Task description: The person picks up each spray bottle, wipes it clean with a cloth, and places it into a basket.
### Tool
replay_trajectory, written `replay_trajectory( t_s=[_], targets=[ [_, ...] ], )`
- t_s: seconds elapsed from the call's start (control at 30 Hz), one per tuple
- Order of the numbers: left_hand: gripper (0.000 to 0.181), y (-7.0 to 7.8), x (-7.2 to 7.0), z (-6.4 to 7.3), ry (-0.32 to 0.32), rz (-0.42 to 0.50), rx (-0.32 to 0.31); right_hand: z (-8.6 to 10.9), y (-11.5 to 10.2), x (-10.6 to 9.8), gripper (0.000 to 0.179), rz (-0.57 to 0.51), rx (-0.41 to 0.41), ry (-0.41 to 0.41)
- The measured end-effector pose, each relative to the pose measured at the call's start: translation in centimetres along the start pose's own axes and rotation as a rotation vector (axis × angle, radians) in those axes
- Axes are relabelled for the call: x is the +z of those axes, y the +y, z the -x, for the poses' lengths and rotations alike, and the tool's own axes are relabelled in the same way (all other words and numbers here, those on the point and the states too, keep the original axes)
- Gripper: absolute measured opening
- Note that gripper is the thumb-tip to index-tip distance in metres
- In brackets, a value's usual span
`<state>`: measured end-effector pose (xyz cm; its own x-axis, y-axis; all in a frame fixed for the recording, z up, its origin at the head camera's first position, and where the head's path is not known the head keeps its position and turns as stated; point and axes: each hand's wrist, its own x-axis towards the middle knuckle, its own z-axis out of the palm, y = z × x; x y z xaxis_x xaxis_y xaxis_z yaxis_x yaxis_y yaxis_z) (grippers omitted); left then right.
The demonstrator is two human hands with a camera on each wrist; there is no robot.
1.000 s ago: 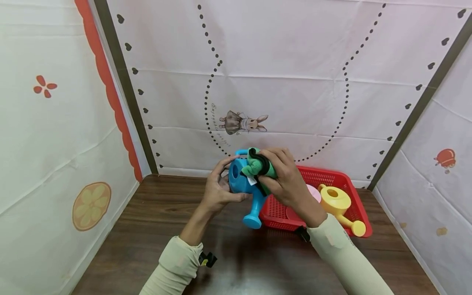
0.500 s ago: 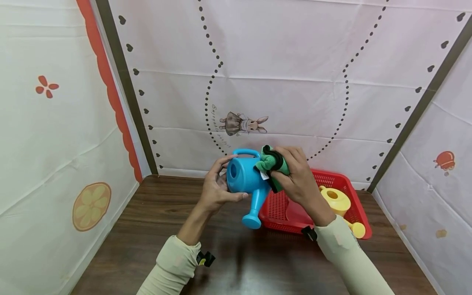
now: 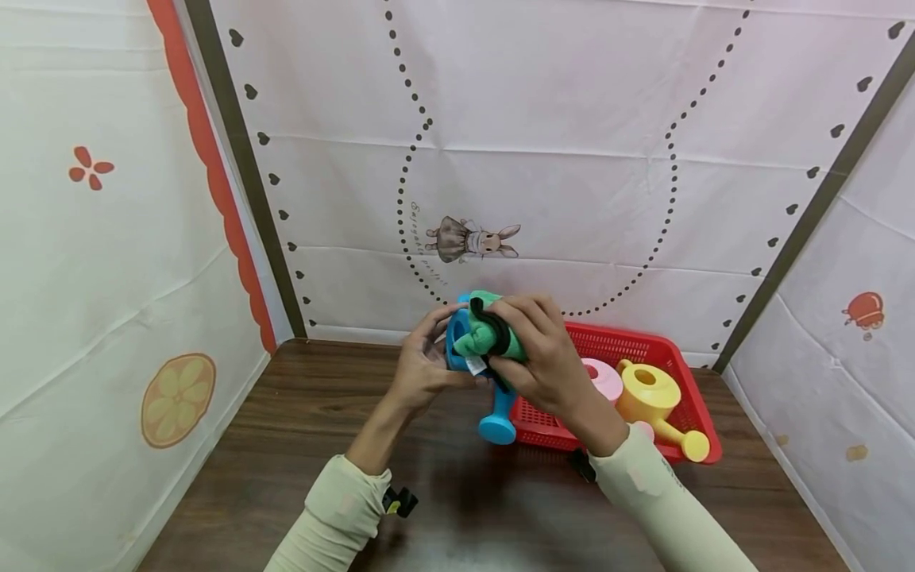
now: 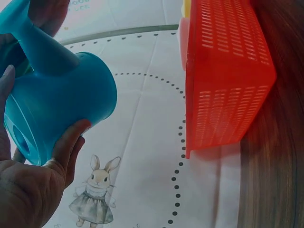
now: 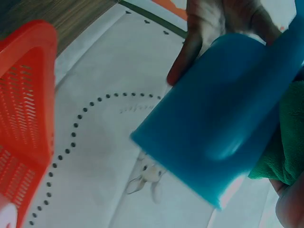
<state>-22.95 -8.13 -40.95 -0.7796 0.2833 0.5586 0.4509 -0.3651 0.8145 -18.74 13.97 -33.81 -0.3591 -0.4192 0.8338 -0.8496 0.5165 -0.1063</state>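
Note:
A blue toy watering can (image 4: pixel 71 95) is held up above the table, tipped on its side with its spout pointing down toward the person in the head view. My left hand (image 3: pixel 422 369) grips it round the top end, thumb below and fingers above. My right hand (image 3: pixel 546 349) holds a bunched green cloth (image 3: pixel 496 330) with black edging and a white tag against the can's side. In the head view the cloth and right hand hide most of the can's body. The green cloth (image 5: pixel 287 137) also shows beside the can in the right wrist view.
A red plastic basket (image 3: pixel 665 343) stands on the brown wooden table (image 3: pixel 314 413) to the right, partly behind the right forearm. In it lie a yellow watering can (image 3: pixel 646 389) and a pink one (image 3: pixel 603 380). White printed sheets (image 3: pixel 557 199) wall in the back and sides.
My right hand slid the cloth rightward along the can, then back left over it. The left hand keeps its hold, and the can's spout has shifted slightly right.

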Motion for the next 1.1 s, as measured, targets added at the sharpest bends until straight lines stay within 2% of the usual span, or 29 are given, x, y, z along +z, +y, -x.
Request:
replay_trajectory(
  t_s=[0.1, 0.23, 0.6, 0.9, 1.1],
  targets=[
    [0.095, -0.2, 0.1, 0.1, 0.012, 0.029, -0.014, -0.3, -0.5, 0.3, 0.053, 0.027, -0.054, 0.000],
    [0.092, -0.3, 0.2, 0.0, 0.036, 0.025, -0.025, -0.4, -0.7, 0.4, 0.055, 0.037, -0.069, -0.011],
    [0.100, -0.3, 0.5, 0.1, 0.089, 0.001, -0.026, 0.5, 0.6, -0.1, 0.053, 0.009, 0.016, -0.037],
    [0.097, 0.0, 0.1, 0.3, 0.150, -0.054, -0.120, 2.1, 3.0, -1.2, 0.049, 0.051, 0.098, -0.013],
    [0.096, 0.2, -0.1, 0.5, 0.150, -0.060, -0.161, 2.8, 3.8, -1.6, 0.049, 0.060, 0.160, -0.032]
  ],
)
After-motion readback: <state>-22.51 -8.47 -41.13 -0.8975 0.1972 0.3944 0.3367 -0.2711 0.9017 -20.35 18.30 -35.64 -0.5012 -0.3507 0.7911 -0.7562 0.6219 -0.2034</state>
